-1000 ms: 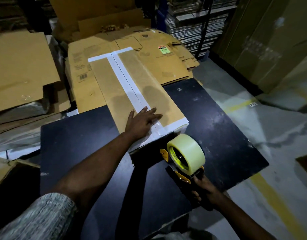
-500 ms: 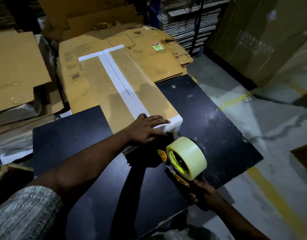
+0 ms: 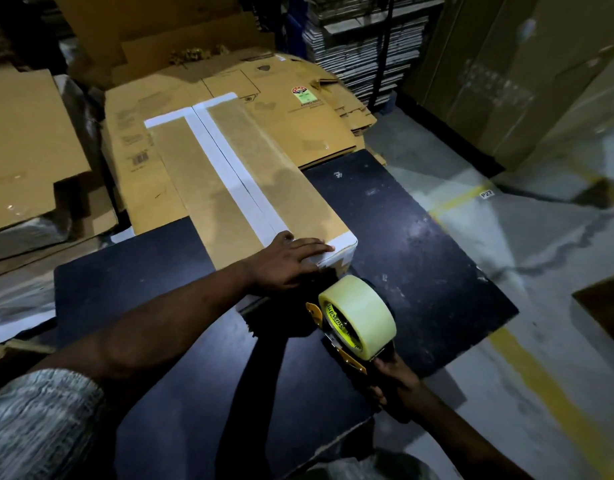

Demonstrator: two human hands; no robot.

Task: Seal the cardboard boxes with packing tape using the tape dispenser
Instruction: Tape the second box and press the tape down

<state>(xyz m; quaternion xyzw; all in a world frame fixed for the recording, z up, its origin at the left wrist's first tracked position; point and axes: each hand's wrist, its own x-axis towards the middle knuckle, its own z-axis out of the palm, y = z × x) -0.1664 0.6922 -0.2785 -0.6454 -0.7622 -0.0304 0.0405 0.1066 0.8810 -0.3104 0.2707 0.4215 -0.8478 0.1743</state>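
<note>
A long white cardboard box (image 3: 225, 174) with brown panels lies on the black table (image 3: 419, 244), its centre seam running away from me. My left hand (image 3: 284, 263) lies flat on the box's near end, fingers straight and pointing right across the seam. Just below that near end is the tape dispenser (image 3: 347, 344), yellow and black, carrying a roll of clear tape (image 3: 359, 315). My right hand (image 3: 392, 384) grips the dispenser's handle from below. The dispenser's front end is hidden in shadow against the box's near face.
Flattened brown cartons (image 3: 270, 109) are piled behind the table and at the left (image 3: 24, 143). Stacks of folded cardboard (image 3: 361, 39) stand at the back. To the right is concrete floor with a yellow line (image 3: 527, 368) and tall brown boxes (image 3: 527, 71).
My left hand has slid from the seam toward the box's near right corner and flattened there. The dispenser has come up closer under the box's near end.
</note>
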